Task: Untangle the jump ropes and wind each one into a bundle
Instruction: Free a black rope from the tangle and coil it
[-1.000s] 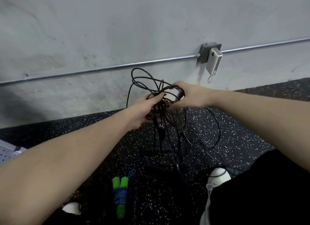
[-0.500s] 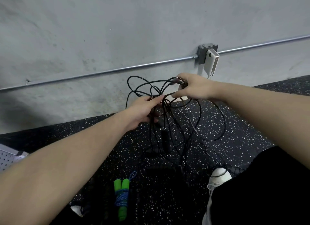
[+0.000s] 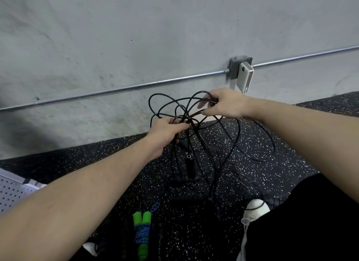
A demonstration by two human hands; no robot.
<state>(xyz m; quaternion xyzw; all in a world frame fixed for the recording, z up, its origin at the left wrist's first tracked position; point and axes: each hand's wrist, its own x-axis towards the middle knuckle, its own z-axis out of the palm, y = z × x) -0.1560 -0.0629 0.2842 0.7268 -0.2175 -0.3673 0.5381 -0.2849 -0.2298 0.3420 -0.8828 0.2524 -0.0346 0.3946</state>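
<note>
Both hands are up in front of the grey wall (image 3: 97, 46), working a black rope tangle (image 3: 186, 113) held in the air above the speckled floor (image 3: 242, 163). Left hand (image 3: 165, 132) grips the knot of the tangle from below, fingers curled round several strands where they cross. Right hand (image 3: 223, 103) sits just above and to the right of the tangle's centre, thumb and fingers pinching a small bunch of strands and holding them up toward the wall. Loops fan out to the left and top of the tangle against the wall; more loops droop down and to the right, one wide loop (image 3: 268, 144) hanging out under the right forearm. A black handle (image 3: 189, 166) dangles straight below the tangle, its lower end down among more dark rope on the floor; can't tell how many ropes are in there. Well below the tangle, near the person's feet, a green-handled rope (image 3: 142, 235) lies on the floor, already wound, blue cord wrapped round the two handles side by side. A white shoe (image 3: 256, 208) is below and right of the tangle, with a strand lying across it. Above and right of the tangle, a metal conduit (image 3: 136, 87) runs along the wall into a junction box (image 3: 236, 68) with a white charger (image 3: 245, 77) plugged in.
</note>
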